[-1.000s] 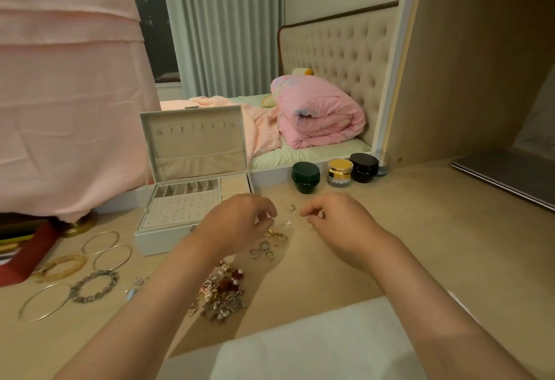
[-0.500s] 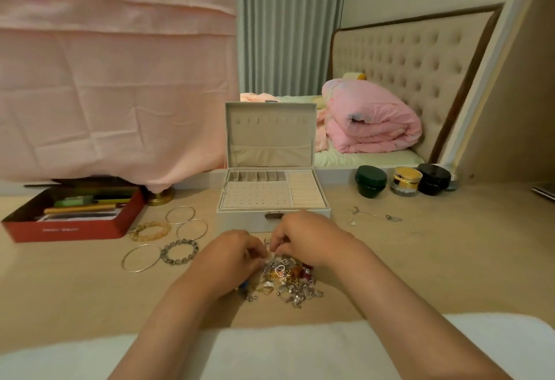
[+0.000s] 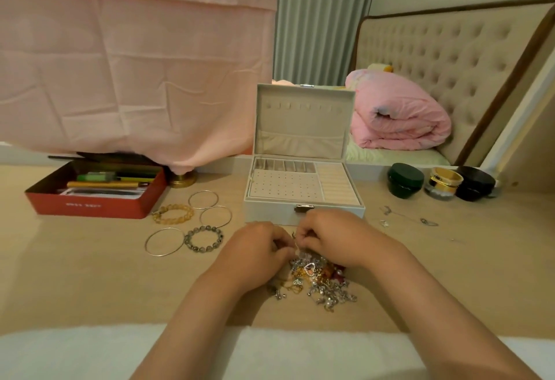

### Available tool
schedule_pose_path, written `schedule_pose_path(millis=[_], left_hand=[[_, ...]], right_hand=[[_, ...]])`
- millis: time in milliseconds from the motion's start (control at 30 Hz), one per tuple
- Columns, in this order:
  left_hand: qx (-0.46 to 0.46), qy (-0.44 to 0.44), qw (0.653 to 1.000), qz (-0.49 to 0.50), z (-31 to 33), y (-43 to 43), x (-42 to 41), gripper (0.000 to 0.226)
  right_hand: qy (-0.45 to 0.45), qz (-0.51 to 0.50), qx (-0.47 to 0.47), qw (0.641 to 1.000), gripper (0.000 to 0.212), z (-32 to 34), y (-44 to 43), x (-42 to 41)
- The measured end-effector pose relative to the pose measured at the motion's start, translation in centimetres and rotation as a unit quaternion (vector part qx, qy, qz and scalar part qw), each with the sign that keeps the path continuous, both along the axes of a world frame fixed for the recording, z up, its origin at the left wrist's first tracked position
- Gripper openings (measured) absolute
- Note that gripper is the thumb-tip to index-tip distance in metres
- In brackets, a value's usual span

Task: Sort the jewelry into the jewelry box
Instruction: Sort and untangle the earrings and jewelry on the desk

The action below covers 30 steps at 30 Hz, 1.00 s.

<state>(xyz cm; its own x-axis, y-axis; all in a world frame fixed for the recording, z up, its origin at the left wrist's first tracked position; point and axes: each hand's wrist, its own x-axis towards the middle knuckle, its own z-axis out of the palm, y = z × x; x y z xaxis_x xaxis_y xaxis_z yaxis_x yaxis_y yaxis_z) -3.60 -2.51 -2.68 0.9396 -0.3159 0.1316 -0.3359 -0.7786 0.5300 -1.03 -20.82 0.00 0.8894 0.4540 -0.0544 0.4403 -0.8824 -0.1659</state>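
Over the jewelry pile [image 3: 318, 282], my L hand [image 3: 255, 249] & R hand [image 3: 335, 235] both pinch one small piece [image 3: 295, 243]; I should tease it free slowly, w/o dragging neighbours.

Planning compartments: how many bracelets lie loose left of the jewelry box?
5, left of the jewelry box: farthest bangle, middle bangle, nearest bangle, yellow beaded bracelet, grey beaded bracelet. The tangled jewelry pile may hide more.
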Motion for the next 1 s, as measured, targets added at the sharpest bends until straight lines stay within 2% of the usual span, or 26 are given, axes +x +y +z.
schedule_pose_path(millis=[100,233,367,533,633,800,1000], left_hand=[[-0.131,0.065,0.989,0.017,-0.1,-0.2,0.2,0.011],[-0.318,0.155,0.935,0.001,0.5,-0.7,0.3,0.012],[-0.403,0.191,0.895,0.001,1.4,-0.7,-0.3,0.011],[-0.392,0.165,0.905,-0.011,2.0,-0.3,-0.1,0.012],[-0.407,0.157,0.900,0.006,2.4,0.1,-0.1,0.011],[-0.382,0.180,0.906,0.022,2.6,1.3,-0.2,0.009],[-0.216,0.197,0.956,0.030,2.8,3.3,-0.1,0.007]], right_hand=[[0.012,-0.025,0.139,0.990,0.007,1.0,-0.5,-0.4],[0.052,-0.039,0.293,0.954,0.010,1.5,-0.5,-0.7],[0.064,-0.066,0.392,0.915,0.012,2.0,-0.5,-0.5],[0.123,-0.081,0.506,0.850,0.019,2.3,0.0,-0.5],[0.152,-0.087,0.534,0.827,0.017,2.2,0.3,-0.7],[0.153,-0.090,0.505,0.845,0.012,1.2,0.6,-0.7],[0.158,-0.087,0.474,0.862,0.009,0.9,0.5,-0.8]])
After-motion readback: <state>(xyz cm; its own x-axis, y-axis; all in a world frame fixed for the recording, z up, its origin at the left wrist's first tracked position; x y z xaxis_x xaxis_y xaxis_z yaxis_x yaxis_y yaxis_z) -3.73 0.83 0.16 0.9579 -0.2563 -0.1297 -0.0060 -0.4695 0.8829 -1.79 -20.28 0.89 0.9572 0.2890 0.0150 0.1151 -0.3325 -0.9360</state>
